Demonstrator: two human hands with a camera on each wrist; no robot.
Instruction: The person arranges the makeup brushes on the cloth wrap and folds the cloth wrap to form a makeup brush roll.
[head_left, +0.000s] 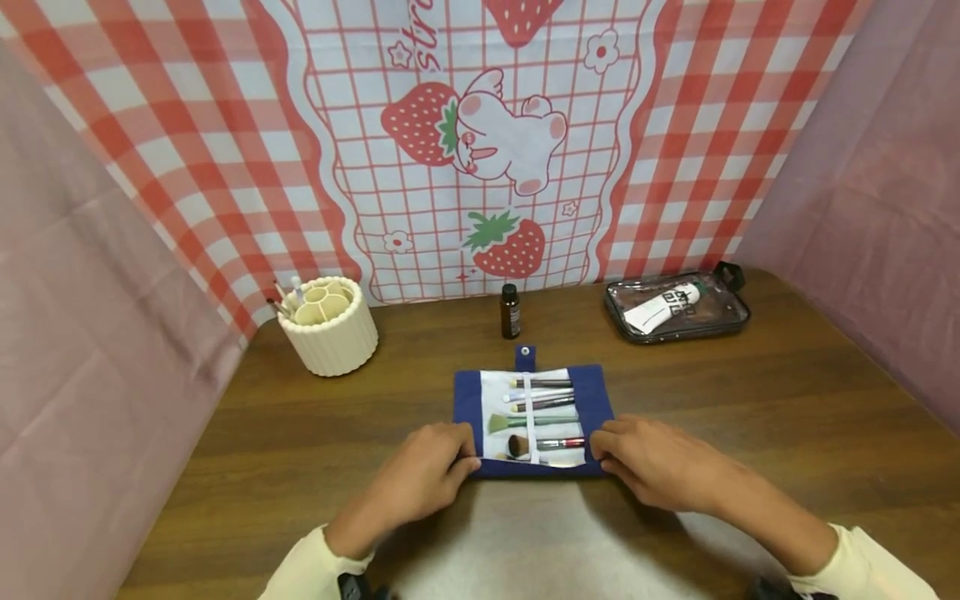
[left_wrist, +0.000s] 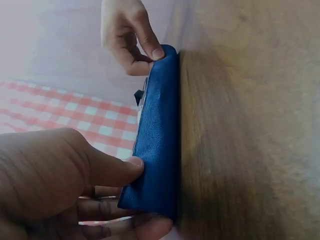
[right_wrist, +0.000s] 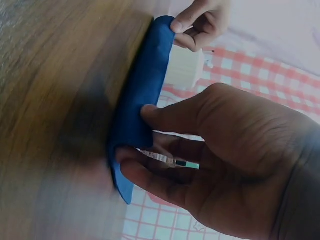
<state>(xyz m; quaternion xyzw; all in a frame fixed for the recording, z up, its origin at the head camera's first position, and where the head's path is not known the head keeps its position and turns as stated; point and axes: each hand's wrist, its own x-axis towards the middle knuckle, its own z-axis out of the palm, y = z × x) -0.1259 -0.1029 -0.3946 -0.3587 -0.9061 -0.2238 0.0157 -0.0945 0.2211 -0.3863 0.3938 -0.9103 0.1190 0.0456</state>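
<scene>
A blue fabric brush roll point(head_left: 467, 400) with a white lining lies spread on the table, its near edge folded up. Several makeup brushes point(head_left: 498, 423) sit across it under a white strap, and a snap tab points to the back. My left hand point(head_left: 429, 468) pinches the near left corner, thumb on the outer blue cloth in the left wrist view. At the near right corner my right hand point(head_left: 660, 462) pinches the same folded edge; in the right wrist view its thumb point(right_wrist: 152, 114) presses the blue cloth, with fingers behind the fold.
Behind the roll stands a small dark bottle point(head_left: 511, 312). A cream ribbed holder point(head_left: 333, 337) with a few thin sticks is at the back left. A clear pouch point(head_left: 720, 315) with a white tube point(head_left: 660, 308) lies back right. A strawberry-print cloth point(head_left: 480, 133) hangs behind the table.
</scene>
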